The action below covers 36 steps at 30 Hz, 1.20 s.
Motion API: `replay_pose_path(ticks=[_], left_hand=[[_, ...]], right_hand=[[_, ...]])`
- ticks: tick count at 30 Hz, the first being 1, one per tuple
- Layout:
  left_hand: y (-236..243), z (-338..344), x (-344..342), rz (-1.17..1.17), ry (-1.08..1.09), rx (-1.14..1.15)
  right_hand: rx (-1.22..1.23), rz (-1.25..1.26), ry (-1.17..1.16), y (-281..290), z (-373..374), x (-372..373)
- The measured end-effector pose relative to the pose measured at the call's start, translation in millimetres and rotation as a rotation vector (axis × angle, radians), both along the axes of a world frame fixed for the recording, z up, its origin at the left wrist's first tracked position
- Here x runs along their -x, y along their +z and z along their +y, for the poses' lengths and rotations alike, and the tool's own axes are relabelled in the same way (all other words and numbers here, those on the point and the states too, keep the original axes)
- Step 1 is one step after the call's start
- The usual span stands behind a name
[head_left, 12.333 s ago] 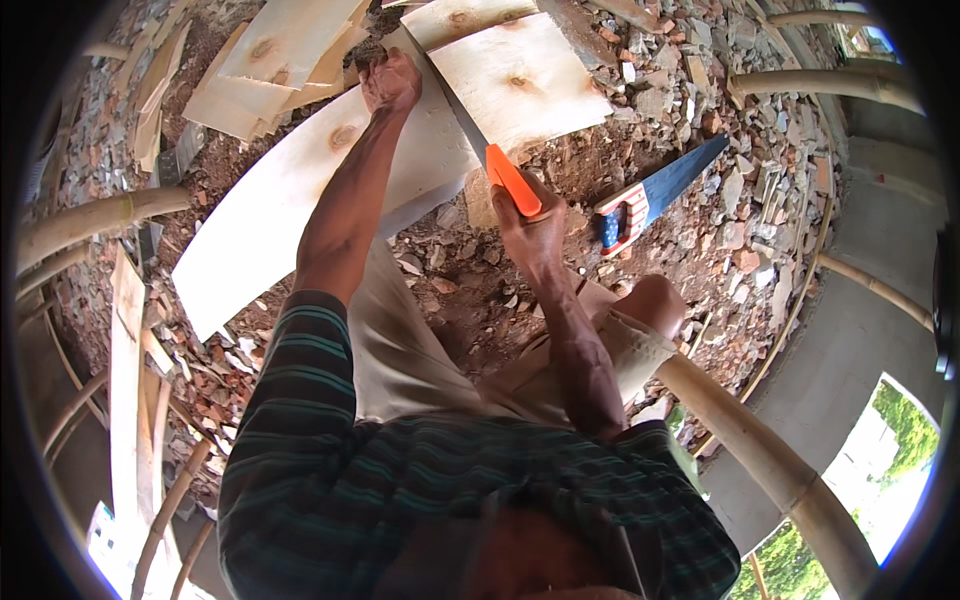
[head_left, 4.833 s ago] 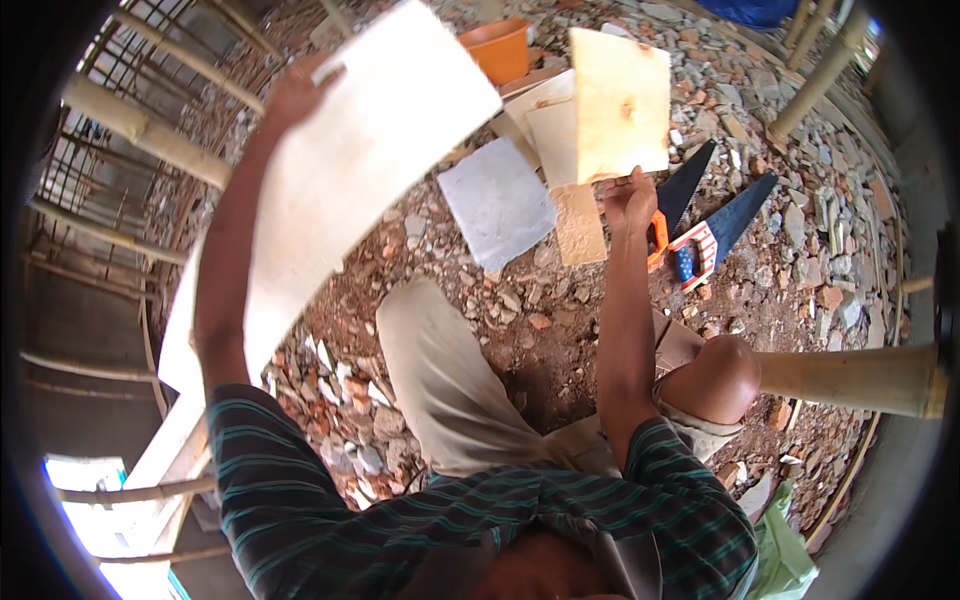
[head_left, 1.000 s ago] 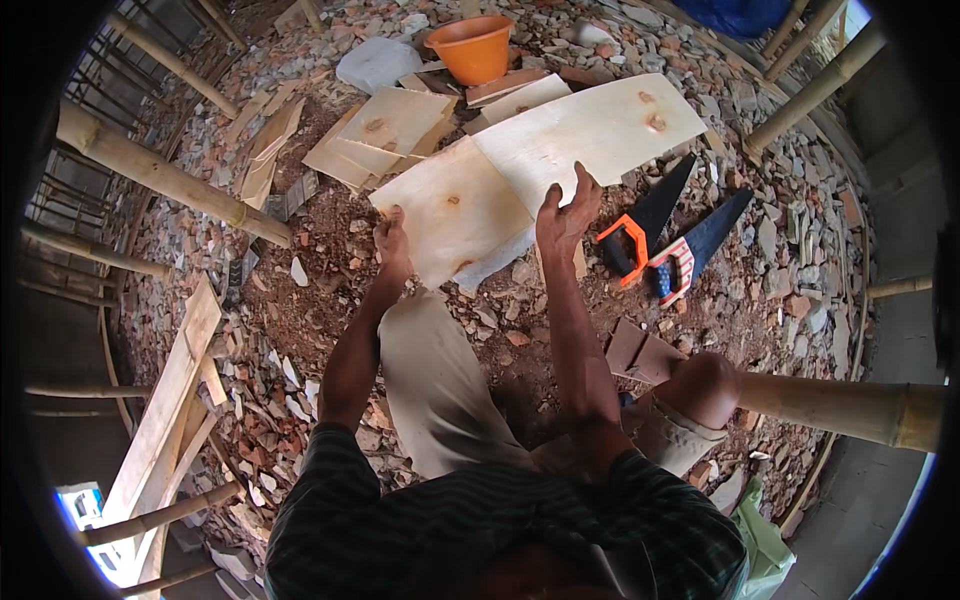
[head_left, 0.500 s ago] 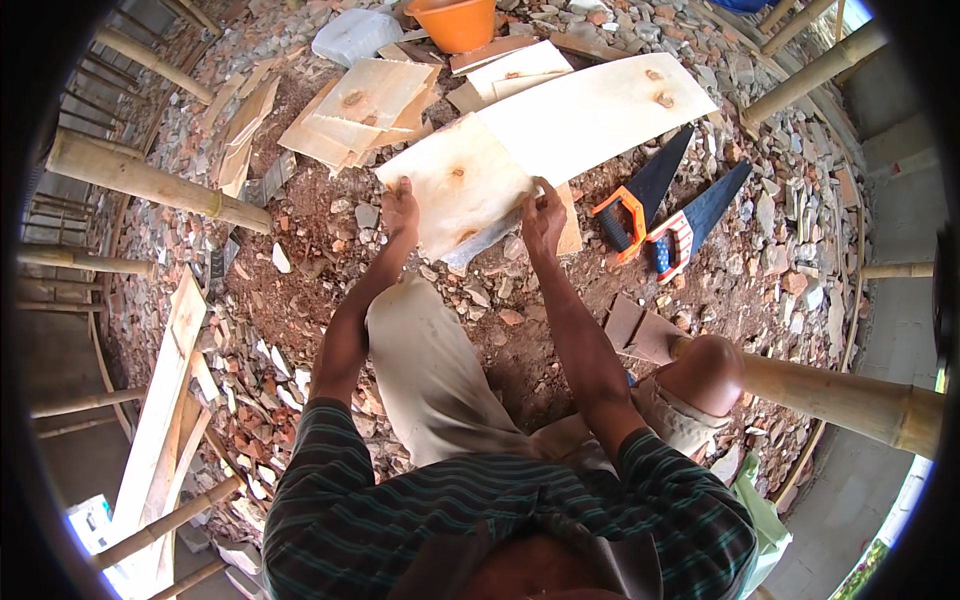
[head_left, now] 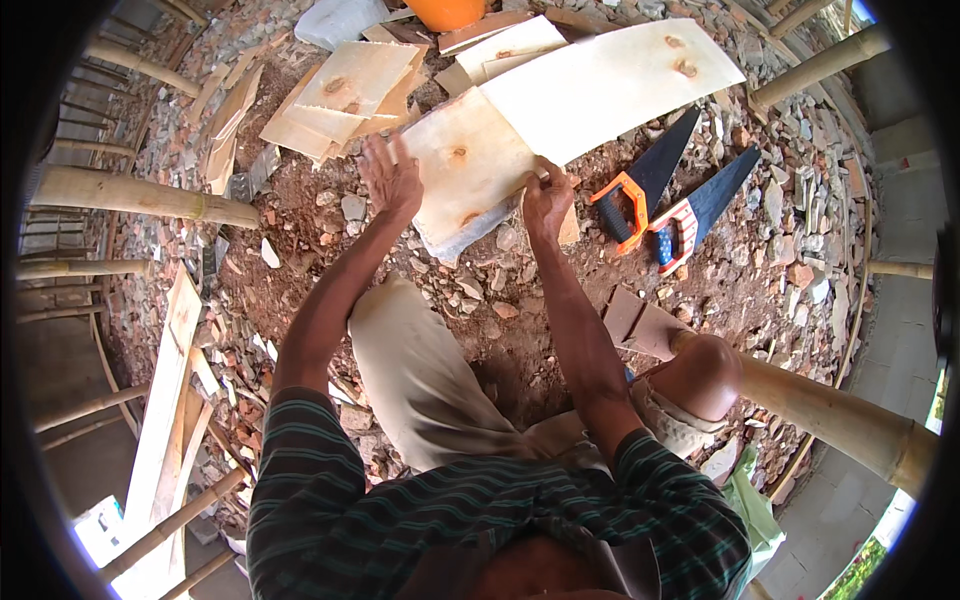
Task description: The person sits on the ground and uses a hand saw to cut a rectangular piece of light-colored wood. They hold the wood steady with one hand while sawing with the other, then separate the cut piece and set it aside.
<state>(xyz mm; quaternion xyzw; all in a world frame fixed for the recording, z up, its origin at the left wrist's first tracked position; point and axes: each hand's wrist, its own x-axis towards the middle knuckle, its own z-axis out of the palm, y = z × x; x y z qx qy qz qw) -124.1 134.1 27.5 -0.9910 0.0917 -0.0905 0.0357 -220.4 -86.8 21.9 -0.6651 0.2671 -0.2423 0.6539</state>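
Note:
A squarish piece of pale plywood (head_left: 465, 150) with brown knots lies in front of me, its far right edge against a long pale plywood sheet (head_left: 610, 90). My left hand (head_left: 392, 182) is at the piece's left edge, palm down, with its fingers spread. At the near right corner, the fingers of my right hand (head_left: 546, 205) are curled in a pinch on the piece. Beneath its near edge shows a whitish, block-like thing (head_left: 470, 236), mostly hidden. Right of that hand lie a handsaw with an orange and black handle (head_left: 630, 215) and another with a red, white and blue handle (head_left: 675, 240).
Stacked plywood offcuts (head_left: 345, 95) lie at the far left, near a translucent plastic container (head_left: 340, 20) and an orange bucket (head_left: 447, 12). Bamboo poles (head_left: 150, 195) jut in from both sides. Broken rubble (head_left: 800, 230) covers the ground. Long boards (head_left: 165, 390) lean at the left.
My left hand has let go of the plywood piece and spread its fingers. The piece's left edge has swung a little away and to the right. The right hand stays at its corner.

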Motion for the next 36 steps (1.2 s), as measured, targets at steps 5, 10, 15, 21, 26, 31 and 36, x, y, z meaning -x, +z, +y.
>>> replay_pose_path(ticks=[5,10,15,21,26,31,36], left_hand=[[12,-19,-25,0.405,-0.153,0.204],[9,-55,-14,0.459,0.106,0.373],[-5,-86,7,0.192,0.203,0.351],[-16,-80,9,0.083,0.144,0.233],[-30,-80,4,-0.011,0.146,0.192],[-26,-79,7,0.014,0.128,0.336],[-17,-81,11,0.016,0.128,0.353]], right_hand=[[-0.225,-0.226,-0.003,-17,5,-1],[-0.09,-0.151,-0.009,-23,8,-3],[0.179,-0.051,0.096,-13,-9,9],[0.752,0.097,-0.06,2,-73,55],[0.778,0.652,0.089,-24,-125,75],[0.925,0.646,0.228,-53,-145,67],[0.458,0.362,0.033,-48,-154,59]])
